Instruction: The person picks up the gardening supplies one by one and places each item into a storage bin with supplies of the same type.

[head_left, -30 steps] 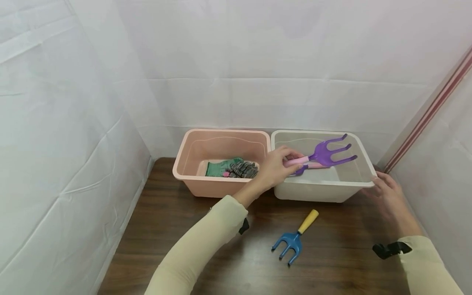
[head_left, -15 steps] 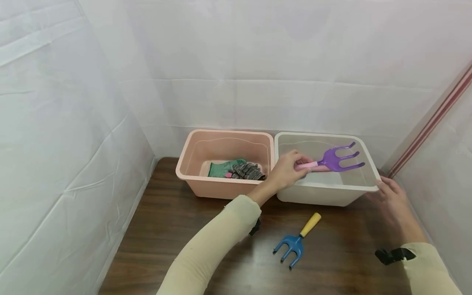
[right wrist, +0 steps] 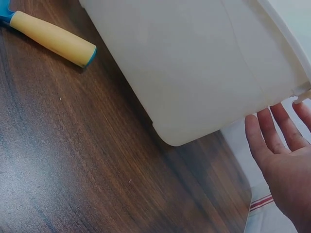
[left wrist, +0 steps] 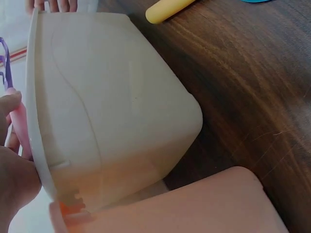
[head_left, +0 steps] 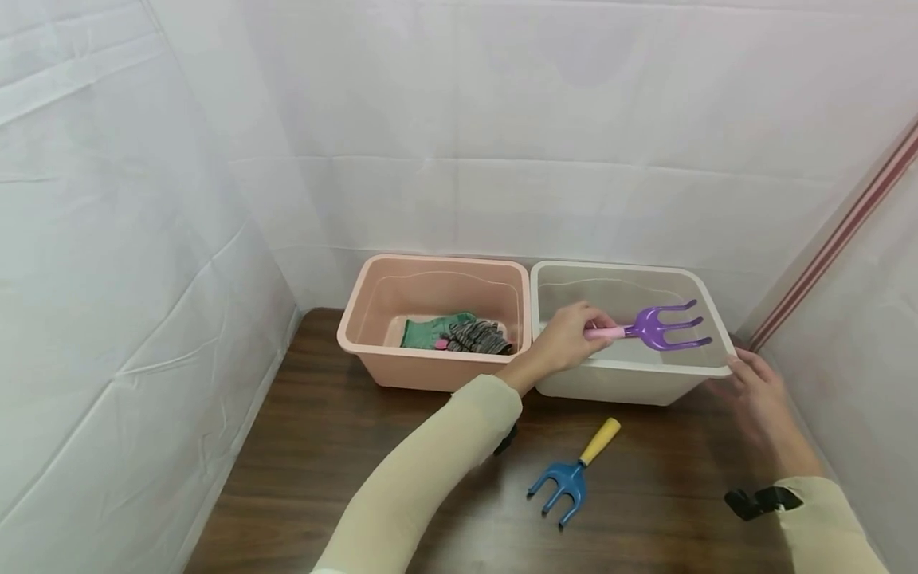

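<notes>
My left hand (head_left: 570, 335) holds a purple three-pronged hand fork (head_left: 663, 328) by its pink handle, over the front of the white bin (head_left: 617, 383). Its prongs point right, towards the bin's right side. In the left wrist view the pink handle (left wrist: 20, 124) shows beside the bin's rim. At the bin's front right corner, my right hand (head_left: 763, 399) grips the rim, with several fingers (right wrist: 267, 128) against the outer wall. Much of the bin's inside is hidden behind the left hand and the fork.
A peach bin (head_left: 430, 376) stands left of the white one, holding a green fabric piece (head_left: 426, 331) and grey striped fabric (head_left: 480, 336), perhaps gloves. A blue hand fork with a yellow handle (head_left: 601, 441) lies in front on the wooden table (head_left: 308, 478). White sheets surround the table.
My left hand has moved right and down with the purple fork. Another pink-handled tool seen in the white bin earlier is now hidden. The right hand stays at the rim.
</notes>
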Available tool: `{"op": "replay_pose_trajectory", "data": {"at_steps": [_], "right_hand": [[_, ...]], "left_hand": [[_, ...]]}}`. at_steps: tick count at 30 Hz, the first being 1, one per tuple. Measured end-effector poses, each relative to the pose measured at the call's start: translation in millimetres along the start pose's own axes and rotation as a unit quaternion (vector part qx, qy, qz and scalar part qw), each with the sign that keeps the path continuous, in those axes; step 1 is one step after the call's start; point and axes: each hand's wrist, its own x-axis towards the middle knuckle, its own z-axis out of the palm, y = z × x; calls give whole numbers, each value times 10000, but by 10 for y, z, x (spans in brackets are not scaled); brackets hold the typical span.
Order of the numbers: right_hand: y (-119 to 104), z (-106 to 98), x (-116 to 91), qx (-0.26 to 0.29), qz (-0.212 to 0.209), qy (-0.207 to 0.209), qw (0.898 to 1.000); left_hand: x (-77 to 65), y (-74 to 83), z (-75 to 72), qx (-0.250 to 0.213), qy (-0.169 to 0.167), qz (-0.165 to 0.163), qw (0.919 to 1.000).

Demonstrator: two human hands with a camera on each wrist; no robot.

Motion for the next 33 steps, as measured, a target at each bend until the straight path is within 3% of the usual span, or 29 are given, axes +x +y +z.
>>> {"op": "replay_pose_trajectory", "data": {"at_steps": [9,22,33], "right_hand": [[0,56,21,29,-23,-42,10000],[-7,-7,-20,6,-144,-81,9999],[-7,14,2,161,-198,-156,9996]], "left_hand": [[80,-71,84,589,-390,-55,9975],[90,9,150,892,-454,-123,9949],[91,38,109,1127,-647,-143,9914]]}}
